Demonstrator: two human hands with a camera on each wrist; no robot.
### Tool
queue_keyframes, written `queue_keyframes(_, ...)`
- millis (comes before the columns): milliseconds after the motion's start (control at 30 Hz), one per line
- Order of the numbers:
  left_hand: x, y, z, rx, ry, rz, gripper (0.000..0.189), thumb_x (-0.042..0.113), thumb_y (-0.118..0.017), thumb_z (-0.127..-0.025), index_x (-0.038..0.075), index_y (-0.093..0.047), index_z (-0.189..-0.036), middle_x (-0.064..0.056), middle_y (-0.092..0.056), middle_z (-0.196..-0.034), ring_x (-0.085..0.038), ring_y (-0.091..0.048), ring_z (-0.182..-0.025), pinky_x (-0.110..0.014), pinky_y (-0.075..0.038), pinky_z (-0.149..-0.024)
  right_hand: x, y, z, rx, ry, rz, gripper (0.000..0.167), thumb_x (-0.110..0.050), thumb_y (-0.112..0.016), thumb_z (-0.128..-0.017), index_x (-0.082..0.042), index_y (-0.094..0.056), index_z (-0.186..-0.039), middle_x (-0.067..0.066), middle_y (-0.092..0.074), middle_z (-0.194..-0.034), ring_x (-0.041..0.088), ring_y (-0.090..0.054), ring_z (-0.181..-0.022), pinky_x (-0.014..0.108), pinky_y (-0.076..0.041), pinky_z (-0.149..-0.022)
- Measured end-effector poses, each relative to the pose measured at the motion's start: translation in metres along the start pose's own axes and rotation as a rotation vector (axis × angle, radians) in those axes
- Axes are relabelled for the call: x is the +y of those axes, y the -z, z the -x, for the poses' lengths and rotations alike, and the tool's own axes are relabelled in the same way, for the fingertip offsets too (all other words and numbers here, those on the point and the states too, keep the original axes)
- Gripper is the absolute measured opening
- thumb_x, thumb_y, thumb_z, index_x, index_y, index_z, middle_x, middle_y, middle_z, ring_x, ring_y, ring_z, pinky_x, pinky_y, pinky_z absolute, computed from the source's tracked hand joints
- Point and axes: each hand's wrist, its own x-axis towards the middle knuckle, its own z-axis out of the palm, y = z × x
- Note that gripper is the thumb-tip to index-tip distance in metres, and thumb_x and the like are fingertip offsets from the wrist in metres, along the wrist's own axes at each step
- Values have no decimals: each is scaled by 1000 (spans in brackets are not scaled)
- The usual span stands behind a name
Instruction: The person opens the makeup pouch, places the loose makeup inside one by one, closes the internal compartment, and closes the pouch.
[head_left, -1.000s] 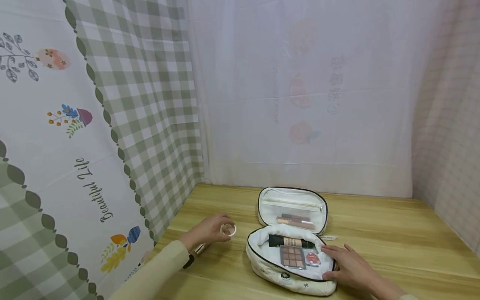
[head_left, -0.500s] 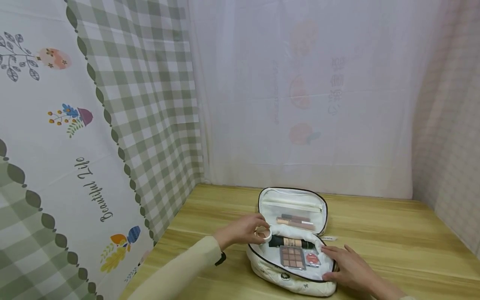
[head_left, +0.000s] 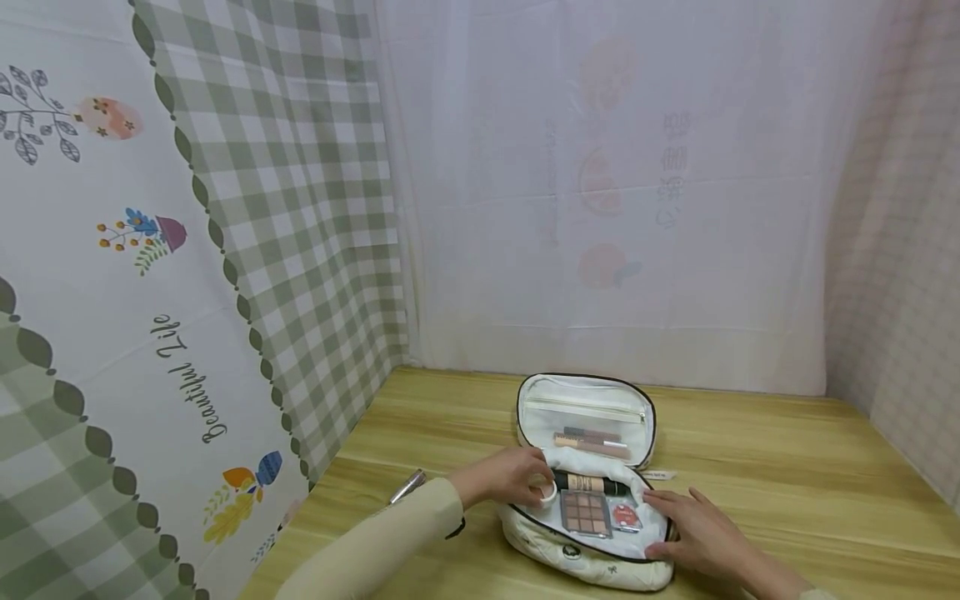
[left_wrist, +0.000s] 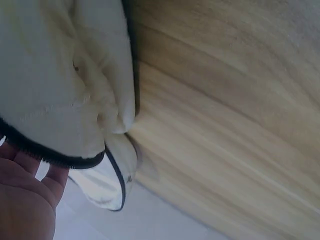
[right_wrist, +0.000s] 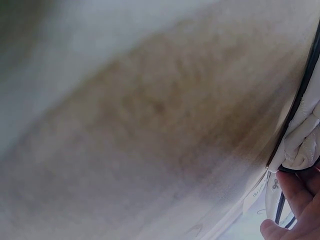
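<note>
My left hand (head_left: pixel 517 473) reaches into the left end of a cream quilted makeup bag (head_left: pixel 577 567), pinching a small round white-rimmed compact (head_left: pixel 549 493). The hand covers much of the compact. Beside it in the bag lie a black-and-beige foundation tube (head_left: pixel 587 482), an eyeshadow palette (head_left: pixel 586 513) and a small clear case with a red round (head_left: pixel 626 516). My right hand (head_left: pixel 701 533) grips the bag's right rim, fingertips and thumb over the black piping. In the left wrist view, left fingers (left_wrist: pixel 56 181) pass behind the bag's dark zip edge; the compact is hidden there.
The bag's lid (head_left: pixel 540 387) lies folded back, with slim lip tubes (head_left: pixel 592 442) in its mesh pocket. A shiny tube (head_left: pixel 407 485) rests on the wooden table (head_left: pixel 787 467), near the left sleeve. Checked cloth (head_left: pixel 300 167) hangs at the left and pale cloth behind.
My left hand has carried the compact rightward from over the table and down into the bag's left end. The shiny tube shows more fully now. My right hand stays at the rim.
</note>
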Motion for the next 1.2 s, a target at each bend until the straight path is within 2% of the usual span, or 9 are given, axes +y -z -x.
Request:
queue_keyframes(133, 0, -7, -4, -10, -27, -90, 34, 32, -82, -82, 19, -74, -113, 6, -64, -110, -3, -57, -93, -14, -42, -79, 2, 0, -1, -7, 3, 3, 84, -56, -82, -68, 3, -65, -125, 18, -65, -122, 40, -59, -114, 69, -29, -100)
queue_keyframes(300, 1, -11, -7, -13, -70, -228, 33, 38, -81, -80, 24, -75, -110, 11, -64, -101, 0, -56, -84, -15, -41, -74, 2, 0, 0, -2, 1, 6, 84, -56, -82, -68, 3, -65, -125, 18, -65, -122, 40, -59, -114, 68, -29, -100)
queue_keyframes(433, 2, -14, -8, -12, -55, -253, 34, 40, -81, -80, 26, -75, -110, 13, -63, -100, 1, -55, -83, -17, -41, -73, 0, 0, 2, 11, 2, 3, 82, -54, -83, -68, 3, -65, -125, 17, -65, -122, 40, -59, -114, 68, -29, -101)
queue_keyframes(600, 2, -13, -6, 13, -26, -238, 40, 43, -80, -82, 26, -73, -117, 10, -64, -109, -1, -58, -94, -18, -44, -82, 1, 1, 1, 6, -7, 1, 82, -54, -84, -68, 2, -65, -125, 17, -65, -122, 39, -59, -114, 68, -29, -101)
queue_keyframes(767, -3, -7, -1, 33, 12, -131, 40, 43, -74, -88, 21, -71, -122, 5, -64, -117, -6, -59, -104, -20, -46, -88, 1, 1, 0, -8, -22, 0, 82, -53, -84, -67, 2, -65, -125, 17, -65, -123, 39, -59, -115, 68, -28, -102)
queue_keyframes(900, -14, 1, 10, 82, 47, -21, 37, 36, -71, -93, 15, -69, -124, 0, -63, -124, -11, -59, -112, -24, -46, -94, 1, 0, 1, -5, -12, -2, 83, -54, -84, -67, 2, -65, -125, 17, -65, -122, 39, -59, -114, 68, -28, -101)
queue_keyframes(1033, -33, 9, 29, 134, 110, 105, 38, 28, -71, -94, 10, -67, -126, -5, -62, -125, -19, -59, -115, -30, -46, -96, 1, 0, 0, 2, -5, -3, 83, -55, -83, -68, 2, -65, -125, 17, -65, -122, 40, -59, -114, 68, -28, -100)
queue_keyframes(1200, -59, 20, 60, 208, 191, 203, 39, 19, -71, -94, 3, -64, -128, -12, -60, -128, -30, -56, -118, -42, -45, -99, 1, 0, 0, 4, 8, -3, 83, -55, -82, -69, 3, -65, -125, 18, -64, -123, 41, -58, -115, 68, -27, -101)
